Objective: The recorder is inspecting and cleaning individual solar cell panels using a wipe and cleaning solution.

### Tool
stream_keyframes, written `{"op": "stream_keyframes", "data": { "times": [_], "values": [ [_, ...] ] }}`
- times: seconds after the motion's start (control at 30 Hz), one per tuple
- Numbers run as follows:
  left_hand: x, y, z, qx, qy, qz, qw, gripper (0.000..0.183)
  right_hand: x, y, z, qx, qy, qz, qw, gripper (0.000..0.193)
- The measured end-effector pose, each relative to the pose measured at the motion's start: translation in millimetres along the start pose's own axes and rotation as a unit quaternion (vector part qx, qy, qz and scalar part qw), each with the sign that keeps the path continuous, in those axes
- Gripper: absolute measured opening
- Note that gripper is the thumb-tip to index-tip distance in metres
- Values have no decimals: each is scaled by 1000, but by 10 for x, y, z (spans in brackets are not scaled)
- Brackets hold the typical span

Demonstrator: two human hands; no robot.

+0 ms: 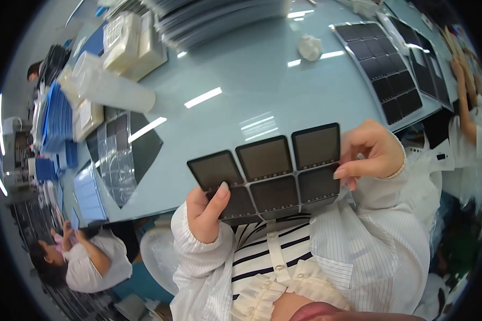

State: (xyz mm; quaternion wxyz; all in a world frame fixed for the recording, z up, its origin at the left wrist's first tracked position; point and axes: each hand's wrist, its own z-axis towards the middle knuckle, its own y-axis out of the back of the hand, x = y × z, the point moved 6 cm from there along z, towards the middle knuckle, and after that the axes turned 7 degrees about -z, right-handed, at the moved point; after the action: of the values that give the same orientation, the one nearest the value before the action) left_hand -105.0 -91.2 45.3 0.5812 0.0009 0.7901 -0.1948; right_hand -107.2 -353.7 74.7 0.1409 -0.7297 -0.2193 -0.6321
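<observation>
A flexible sheet of dark, glossy rectangular panels (275, 194) in pale borders hangs before my chest, tilted toward me. Small light marks run along the lower edges of its panels. My left hand (206, 216) grips its left side, thumb over the front, with the other fingers mostly hidden behind. At the right edge, my right hand (375, 152) pinches the sheet between thumb and fingers. The sheet's bottom row is partly folded away from view. Beyond it on the right of the table lies a similar dark panelled sheet (377, 69).
The pale blue tabletop (209, 125) bears a tall stack of dark sheets (214, 27), a crumpled white wad (310, 48) and a translucent plastic cylinder (123, 92). Cream packages (126, 45), a blue stack (58, 123) and clear film (118, 166) line the left. People sit at both sides.
</observation>
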Motion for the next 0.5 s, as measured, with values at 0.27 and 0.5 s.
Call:
{"op": "stream_keyframes", "data": {
  "times": [0.27, 0.5],
  "values": [
    [27, 36, -20, 20, 12, -18, 1000, 25, -66, 98, -5, -57, 18, 36, 998, 10],
    [-188, 183, -128, 47, -96, -9, 994, 21, -46, 86, 79, -72, 24, 7, 997, 14]
  ]
}}
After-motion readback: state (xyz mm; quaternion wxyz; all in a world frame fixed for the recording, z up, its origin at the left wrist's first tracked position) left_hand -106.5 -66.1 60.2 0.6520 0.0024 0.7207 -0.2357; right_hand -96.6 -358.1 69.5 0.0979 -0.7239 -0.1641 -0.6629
